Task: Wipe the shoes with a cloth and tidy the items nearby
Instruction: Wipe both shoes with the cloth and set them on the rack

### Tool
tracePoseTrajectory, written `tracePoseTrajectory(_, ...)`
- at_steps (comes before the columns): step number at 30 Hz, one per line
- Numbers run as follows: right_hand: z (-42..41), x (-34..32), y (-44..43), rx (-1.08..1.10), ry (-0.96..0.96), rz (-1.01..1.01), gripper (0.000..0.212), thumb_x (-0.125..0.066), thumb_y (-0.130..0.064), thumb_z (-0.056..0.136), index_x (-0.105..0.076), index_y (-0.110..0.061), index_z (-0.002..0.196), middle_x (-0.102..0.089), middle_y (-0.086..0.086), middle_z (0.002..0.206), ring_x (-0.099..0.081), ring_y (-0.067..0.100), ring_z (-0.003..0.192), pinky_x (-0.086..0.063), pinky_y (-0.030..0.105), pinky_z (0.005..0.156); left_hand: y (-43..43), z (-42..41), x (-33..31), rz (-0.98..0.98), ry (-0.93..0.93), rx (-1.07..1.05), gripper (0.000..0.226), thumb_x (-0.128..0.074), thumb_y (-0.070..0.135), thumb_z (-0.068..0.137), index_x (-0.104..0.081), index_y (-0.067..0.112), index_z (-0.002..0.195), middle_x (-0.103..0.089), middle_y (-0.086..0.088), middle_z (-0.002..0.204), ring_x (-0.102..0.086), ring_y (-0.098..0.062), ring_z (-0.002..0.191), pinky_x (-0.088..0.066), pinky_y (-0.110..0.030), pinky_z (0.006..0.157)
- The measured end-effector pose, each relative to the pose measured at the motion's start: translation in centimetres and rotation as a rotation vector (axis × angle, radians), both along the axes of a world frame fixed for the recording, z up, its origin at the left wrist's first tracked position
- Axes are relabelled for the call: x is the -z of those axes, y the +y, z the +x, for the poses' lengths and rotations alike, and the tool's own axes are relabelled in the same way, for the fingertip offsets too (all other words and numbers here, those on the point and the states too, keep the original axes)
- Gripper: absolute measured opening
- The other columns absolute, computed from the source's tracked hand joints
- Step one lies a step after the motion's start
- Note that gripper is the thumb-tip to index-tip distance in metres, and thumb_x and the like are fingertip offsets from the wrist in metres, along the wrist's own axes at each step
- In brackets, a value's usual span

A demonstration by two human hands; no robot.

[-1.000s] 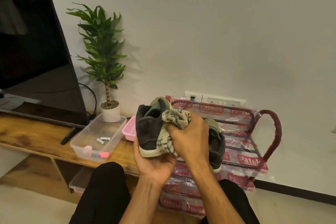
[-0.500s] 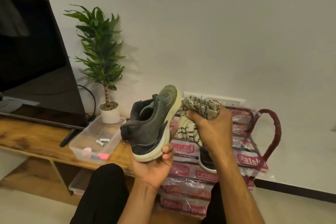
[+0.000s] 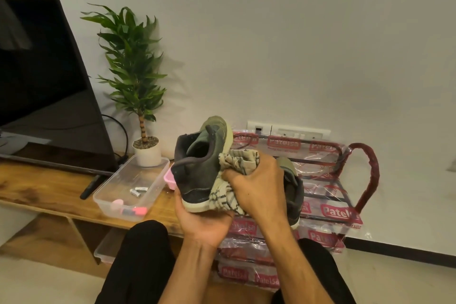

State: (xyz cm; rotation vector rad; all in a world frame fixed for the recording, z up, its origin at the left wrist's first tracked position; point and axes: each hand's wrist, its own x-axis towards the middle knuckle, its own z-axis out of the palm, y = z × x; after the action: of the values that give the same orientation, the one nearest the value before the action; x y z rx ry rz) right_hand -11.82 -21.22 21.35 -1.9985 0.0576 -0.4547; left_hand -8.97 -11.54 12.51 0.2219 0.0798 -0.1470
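Mid-wipe: the left hand [image 3: 204,226] cups the dark green suede sneaker [image 3: 197,175] by its sole above the lap [image 3: 148,249]. The right hand [image 3: 257,187] clutches the bunched cream striped cloth [image 3: 238,161] against its side (heel facing the camera). The next move probably calls for turning it to unwiped areas.

The shoe [image 3: 197,173] was dark grey with an olive-green toe and a pale cream sole. The cloth [image 3: 235,180] was cream, crossed by dark checked lines. The second shoe [image 3: 293,187] showed the same grey and olive. The rack [image 3: 369,175] was dark red, its clear wrap printed with red-and-white labels. The box [image 3: 103,201] was clear, and the pen [image 3: 137,210] in it had a pink end. The tub [image 3: 169,177] was pink, the plant [image 3: 130,69] green, its pot [image 3: 147,157] white. The TV [image 3: 42,76] was black, the worktop [image 3: 37,187] grained brown wood, the trousers [image 3: 145,261] black and the wall [image 3: 296,44] white.
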Motion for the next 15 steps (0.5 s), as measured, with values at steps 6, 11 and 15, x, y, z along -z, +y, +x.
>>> tracePoseTrajectory(6, -0.3, 0.0, 0.2, -0.058, 0.078, -0.046, 0.019, -0.076, -0.021, 0.074, -0.065, -0.024, 0.089, -0.070, -0.010, 0.079, -0.067, 0.007, 0.074, -0.057, 0.030, 0.066, -0.2, 0.0, -0.5, -0.012, 0.043, -0.066, 0.069, -0.046, 0.060, 0.087, -0.058, 0.015, 0.138, -0.059, -0.014, 0.138, -0.060, -0.032, 0.122, -0.037, -0.047, 0.112)
tracePoseTrajectory(11, 0.0, -0.2, 0.1, -0.098, 0.125, -0.098, 0.019, -0.076, -0.020, 0.073, -0.065, -0.023, 0.088, -0.070, -0.007, 0.079, -0.067, 0.010, 0.074, -0.057, 0.031, 0.064, -0.9, 0.3, -0.8, -0.014, 0.047, -0.075, 0.070, -0.057, 0.056, 0.079, -0.061, 0.013, 0.135, -0.061, -0.016, 0.136, -0.059, -0.034, 0.123, -0.042, -0.047, 0.109)
tracePoseTrajectory(15, 1.0, 0.4, 0.3, -0.009, 0.085, -0.075, 0.017, -0.075, -0.016, 0.073, -0.065, -0.022, 0.086, -0.069, -0.008, 0.076, -0.066, 0.011, 0.071, -0.057, 0.031, 0.062, -0.7, 1.0, 0.4, 0.020, 0.046, -0.116, 0.066, -0.050, 0.057, 0.089, -0.056, 0.015, 0.140, -0.053, -0.015, 0.144, -0.050, -0.034, 0.133, -0.035, -0.047, 0.115)
